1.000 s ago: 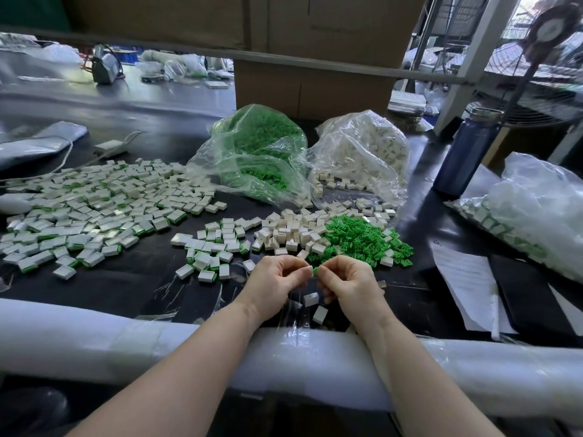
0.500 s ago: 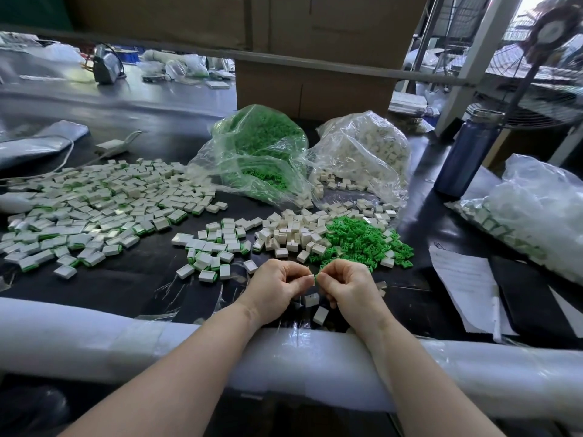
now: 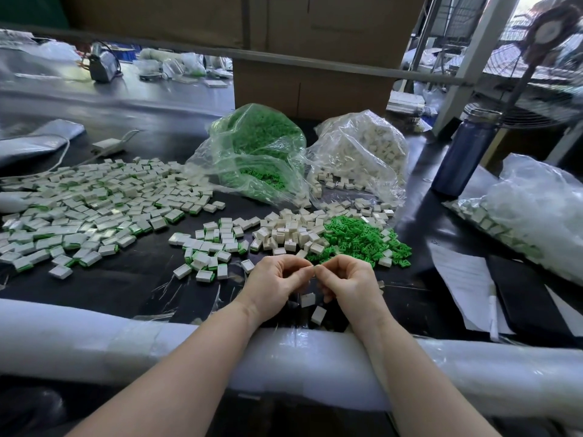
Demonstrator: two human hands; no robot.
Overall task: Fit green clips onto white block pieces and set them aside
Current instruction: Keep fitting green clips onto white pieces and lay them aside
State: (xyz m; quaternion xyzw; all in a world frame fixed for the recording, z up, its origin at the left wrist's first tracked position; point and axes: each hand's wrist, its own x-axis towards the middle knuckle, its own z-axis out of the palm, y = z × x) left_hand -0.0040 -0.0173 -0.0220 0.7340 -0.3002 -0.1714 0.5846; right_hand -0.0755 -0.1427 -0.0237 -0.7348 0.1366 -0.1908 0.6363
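Observation:
My left hand (image 3: 274, 285) and my right hand (image 3: 350, 285) meet fingertip to fingertip just above the table's near edge. Together they pinch a small piece (image 3: 314, 267), and the fingers hide almost all of it. Two loose white blocks (image 3: 307, 299) lie on the table under my hands. Just beyond my hands sit a heap of loose green clips (image 3: 359, 238) and a heap of bare white blocks (image 3: 287, 234). Finished white pieces with green edges lie in a small group (image 3: 211, 247) and a wide spread (image 3: 94, 209) to the left.
A clear bag of green clips (image 3: 258, 152) and a bag of white blocks (image 3: 362, 149) stand at the back. A blue bottle (image 3: 467, 156), papers (image 3: 463, 279) and another filled bag (image 3: 536, 209) are on the right. White foam padding (image 3: 157, 339) runs along the near edge.
Both hands have stayed together in the same spot. The sliver of green seen between the fingertips earlier is now covered by the fingers.

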